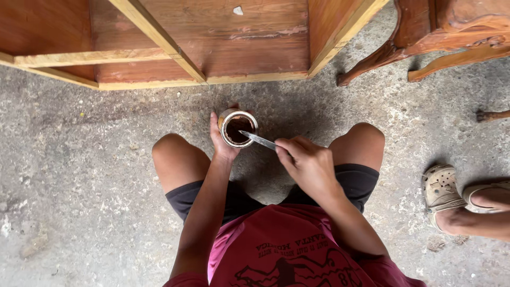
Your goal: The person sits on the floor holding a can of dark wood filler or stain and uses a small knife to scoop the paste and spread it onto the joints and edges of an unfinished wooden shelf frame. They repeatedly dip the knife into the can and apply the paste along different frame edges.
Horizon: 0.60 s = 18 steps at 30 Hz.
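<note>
Rough concrete floor spreads bare on the left. The left hand, fingers wrapped round a small open can, holds it between the knees, just below the wooden cabinet's edge. The right hand pinches a metal blade dipping into the can.

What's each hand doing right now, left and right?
Left hand: closed around a small open tin of dark brown contents.
Right hand: closed on a thin metal blade, tip inside the tin.
</note>
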Available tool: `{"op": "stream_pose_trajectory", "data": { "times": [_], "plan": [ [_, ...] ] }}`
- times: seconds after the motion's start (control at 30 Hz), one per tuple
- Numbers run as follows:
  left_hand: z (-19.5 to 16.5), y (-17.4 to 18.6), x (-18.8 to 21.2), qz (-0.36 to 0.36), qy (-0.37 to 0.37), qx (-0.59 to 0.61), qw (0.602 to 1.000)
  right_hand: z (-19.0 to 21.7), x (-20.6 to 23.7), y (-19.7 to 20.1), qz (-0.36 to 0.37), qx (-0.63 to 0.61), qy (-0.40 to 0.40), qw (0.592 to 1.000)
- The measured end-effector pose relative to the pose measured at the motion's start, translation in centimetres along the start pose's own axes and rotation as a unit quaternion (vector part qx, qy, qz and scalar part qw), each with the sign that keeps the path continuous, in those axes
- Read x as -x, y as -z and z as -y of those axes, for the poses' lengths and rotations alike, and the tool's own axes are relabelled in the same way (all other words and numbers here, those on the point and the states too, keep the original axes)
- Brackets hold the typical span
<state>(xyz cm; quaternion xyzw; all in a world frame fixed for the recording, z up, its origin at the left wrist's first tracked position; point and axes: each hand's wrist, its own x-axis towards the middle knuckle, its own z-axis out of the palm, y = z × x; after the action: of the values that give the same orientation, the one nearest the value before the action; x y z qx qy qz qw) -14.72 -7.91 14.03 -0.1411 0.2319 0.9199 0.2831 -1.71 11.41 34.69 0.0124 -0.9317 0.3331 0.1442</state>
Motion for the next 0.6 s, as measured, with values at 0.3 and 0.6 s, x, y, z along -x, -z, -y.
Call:
{"op": "stream_pose_trajectory", "data": {
  "times": [0.3,0.6],
  "plan": [
    [0.9,-0.1,0.4,0.013,0.049,-0.007,0.999,0.3,-2.8,-5.2,0.015,0.072,0.052,0.996],
    [1.8,1.3,-0.4,0.01,0.056,-0.011,0.998,-2.2,-3.2,-7.9,0.052,0.038,0.063,0.996]
  ]
}}
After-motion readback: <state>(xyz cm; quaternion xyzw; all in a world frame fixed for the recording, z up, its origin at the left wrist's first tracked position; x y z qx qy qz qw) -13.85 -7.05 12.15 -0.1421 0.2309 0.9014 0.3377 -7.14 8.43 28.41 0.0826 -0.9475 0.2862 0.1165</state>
